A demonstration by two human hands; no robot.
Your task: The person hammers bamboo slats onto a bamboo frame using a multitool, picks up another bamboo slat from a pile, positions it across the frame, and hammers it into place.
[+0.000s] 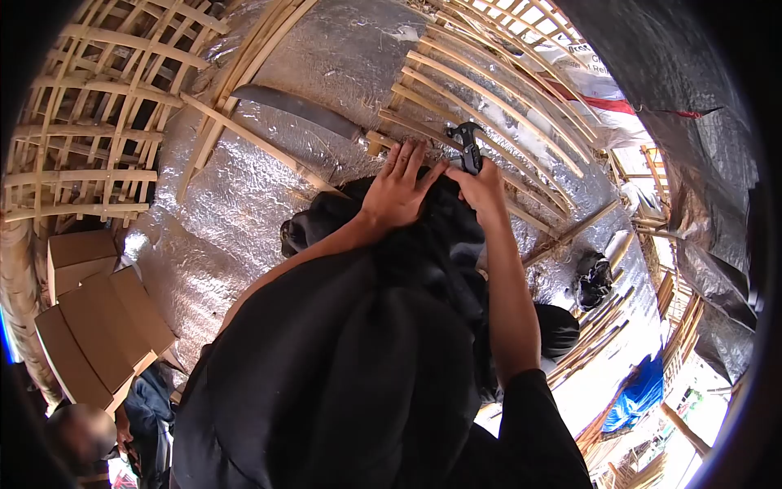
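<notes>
My right hand (482, 191) is closed around the handle of a black claw hammer (468, 147), its head pointing away from me. To its left, my left hand (397, 191) lies with fingers stretched over the near end of the bamboo slats (423, 124), its thumb side reaching close to the right hand. Whether a small piece sits under the left fingers is hidden. Just beyond that hand, a long machete (297, 110) rests on the silvery floor sheet (220, 191), its handle end near my fingertips. My black clothing covers the lower middle of the view.
Woven bamboo lattice (106, 106) stands at the left, above cardboard boxes (106, 326). Another person (147, 424) is at the lower left. A crumpled black item (592, 281), loose bamboo strips (599, 330) and a blue tarp (635, 395) lie to the right.
</notes>
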